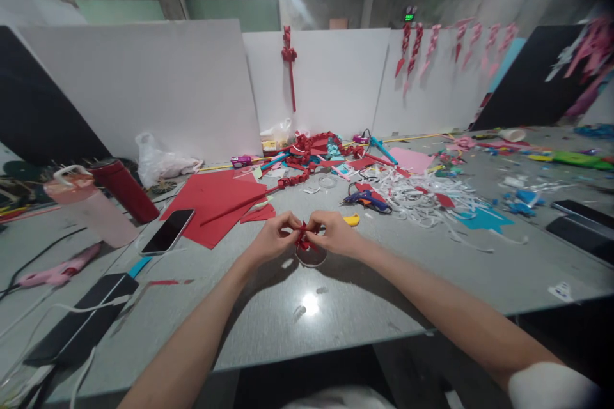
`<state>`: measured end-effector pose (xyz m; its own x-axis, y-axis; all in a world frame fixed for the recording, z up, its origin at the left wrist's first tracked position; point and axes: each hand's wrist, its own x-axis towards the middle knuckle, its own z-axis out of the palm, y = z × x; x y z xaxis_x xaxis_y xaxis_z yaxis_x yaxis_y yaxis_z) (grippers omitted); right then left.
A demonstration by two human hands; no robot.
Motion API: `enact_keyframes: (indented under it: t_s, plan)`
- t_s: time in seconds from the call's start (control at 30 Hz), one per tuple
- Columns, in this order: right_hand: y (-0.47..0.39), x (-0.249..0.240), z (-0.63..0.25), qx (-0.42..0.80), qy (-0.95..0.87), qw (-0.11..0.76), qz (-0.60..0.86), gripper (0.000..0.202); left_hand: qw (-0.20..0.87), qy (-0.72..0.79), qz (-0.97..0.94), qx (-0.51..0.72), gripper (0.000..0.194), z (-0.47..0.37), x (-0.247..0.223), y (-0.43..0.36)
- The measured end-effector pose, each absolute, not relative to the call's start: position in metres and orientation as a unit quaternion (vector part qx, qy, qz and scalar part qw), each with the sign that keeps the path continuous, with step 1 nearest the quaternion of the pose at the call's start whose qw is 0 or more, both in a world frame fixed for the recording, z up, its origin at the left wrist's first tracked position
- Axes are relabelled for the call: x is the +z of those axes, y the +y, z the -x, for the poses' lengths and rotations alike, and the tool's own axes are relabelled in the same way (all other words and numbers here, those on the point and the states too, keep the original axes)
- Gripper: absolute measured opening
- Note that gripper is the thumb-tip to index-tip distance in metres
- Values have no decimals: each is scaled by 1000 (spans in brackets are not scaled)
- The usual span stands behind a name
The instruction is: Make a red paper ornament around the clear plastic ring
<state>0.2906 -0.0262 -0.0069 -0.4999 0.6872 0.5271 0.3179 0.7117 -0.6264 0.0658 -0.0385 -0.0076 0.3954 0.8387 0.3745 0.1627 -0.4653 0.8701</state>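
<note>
Close together above the near middle of the grey table, my left hand (277,236) and my right hand (332,231) pinch a small folded piece of red paper (305,240) between their fingertips. Its exact shape is partly covered by my fingers. Just below it, a round dark patch with a pale rim (311,258) shows on the table; I cannot tell what it is. A yellow-handled tool (352,220) lies just past my right hand. Beyond my left hand are cut red paper strips (258,213) and large red sheets (215,195).
A blue glue gun (368,198) and a heap of white strips (426,195) lie to the right. On the left stand a pink bottle (91,204) and a red bottle (127,192), near a phone (169,231), a power bank (84,316) and a pink glue gun (62,268).
</note>
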Motion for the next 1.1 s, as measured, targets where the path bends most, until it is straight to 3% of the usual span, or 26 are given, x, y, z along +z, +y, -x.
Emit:
enact_keyframes:
  t_s: [0.17,0.4,0.63,0.83,1.1]
  plan:
    - [-24,-6,-294,184,-859,389,277,12,382,342,-737,441,14,-67,-7,-39]
    - [-23,-7,-293,-23,-894,373,248,19,389,342,-741,427,1,-70,-1,-47]
    - [-23,-7,-294,-88,-884,378,260,18,346,341,-762,428,22,-78,-2,-50]
    - [-28,-3,-293,-25,-856,427,289,18,335,315,-765,450,34,-80,1,-53]
    - [-30,-4,-292,107,-808,474,333,18,369,320,-742,459,34,-81,-4,-50]
